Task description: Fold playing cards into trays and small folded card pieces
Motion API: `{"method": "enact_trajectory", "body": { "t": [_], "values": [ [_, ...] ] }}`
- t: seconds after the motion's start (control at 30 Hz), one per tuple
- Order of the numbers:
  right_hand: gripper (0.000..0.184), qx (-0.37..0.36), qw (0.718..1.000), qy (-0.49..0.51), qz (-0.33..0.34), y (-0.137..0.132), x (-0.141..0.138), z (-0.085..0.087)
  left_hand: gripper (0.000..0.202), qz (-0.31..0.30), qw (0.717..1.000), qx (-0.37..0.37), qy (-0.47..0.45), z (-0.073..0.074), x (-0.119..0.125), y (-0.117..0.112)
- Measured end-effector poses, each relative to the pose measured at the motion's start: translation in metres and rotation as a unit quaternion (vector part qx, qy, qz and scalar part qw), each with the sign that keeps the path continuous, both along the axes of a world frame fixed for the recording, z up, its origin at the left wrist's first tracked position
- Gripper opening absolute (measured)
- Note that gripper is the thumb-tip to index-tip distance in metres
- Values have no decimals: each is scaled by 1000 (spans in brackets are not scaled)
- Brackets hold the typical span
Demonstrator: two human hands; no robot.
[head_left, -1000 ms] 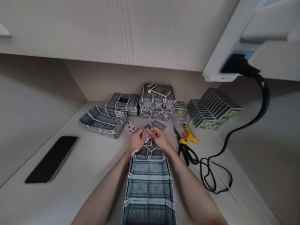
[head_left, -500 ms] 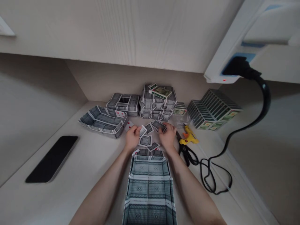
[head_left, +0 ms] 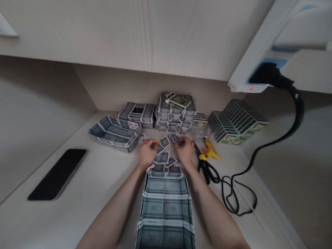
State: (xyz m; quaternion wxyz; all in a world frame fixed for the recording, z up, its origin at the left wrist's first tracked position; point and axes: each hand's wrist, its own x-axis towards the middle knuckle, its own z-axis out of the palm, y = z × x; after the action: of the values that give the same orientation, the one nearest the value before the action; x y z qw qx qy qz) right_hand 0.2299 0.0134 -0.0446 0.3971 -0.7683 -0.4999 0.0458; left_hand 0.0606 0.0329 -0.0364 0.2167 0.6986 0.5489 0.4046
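Several small folded playing-card pieces lie on the white desk between my hands. My left hand rests on the left of them, fingers curled over one piece. My right hand reaches to the far side and pinches a dark folded card at its fingertips. A long tray built from grey-backed cards lies between my forearms, its far end just short of the pieces.
A card-built tray and a card box sit at the back left, card stacks behind. Rows of card packs, a yellow glue gun, scissors, a black cable lie right; a phone left.
My hands, first pinching one piece together, have parted and dropped to the desk. The right hand reached farther back to a folded card; the left came down on the pieces.
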Motion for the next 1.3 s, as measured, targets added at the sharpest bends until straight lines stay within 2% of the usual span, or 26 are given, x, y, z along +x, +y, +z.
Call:
{"method": "enact_trajectory", "body": {
  "t": [0.2,0.33,0.53,0.67,0.83,0.9,1.0,1.07,1.2,1.3],
  "values": [
    [51,-6,1000,-27,6,0,-1,0,17,8,999,4,34,0,-1,0],
    [48,-13,999,-31,15,0,-1,-1,18,-4,999,3,32,0,0,0],
    [38,49,999,10,22,2,3,-2,17,-2,1000,20,18,1,1,-1],
    [41,86,995,46,-7,1,5,1,16,-5,1000,28,4,3,0,-2],
    [43,115,983,128,-70,0,9,6,14,-49,998,37,21,5,0,-3],
    [43,119,977,165,-71,0,9,7,14,-65,996,49,31,7,0,-4],
    [40,129,968,215,-19,0,3,6,21,-85,994,65,34,9,1,-6],
    [36,126,957,261,29,-1,-3,6,33,-102,992,70,34,10,1,-6],
    [31,93,918,370,109,0,-14,6,67,-115,989,93,26,9,2,-7],
    [31,76,886,426,165,1,-18,7,82,-102,990,94,31,7,4,-8]
  ]
}}
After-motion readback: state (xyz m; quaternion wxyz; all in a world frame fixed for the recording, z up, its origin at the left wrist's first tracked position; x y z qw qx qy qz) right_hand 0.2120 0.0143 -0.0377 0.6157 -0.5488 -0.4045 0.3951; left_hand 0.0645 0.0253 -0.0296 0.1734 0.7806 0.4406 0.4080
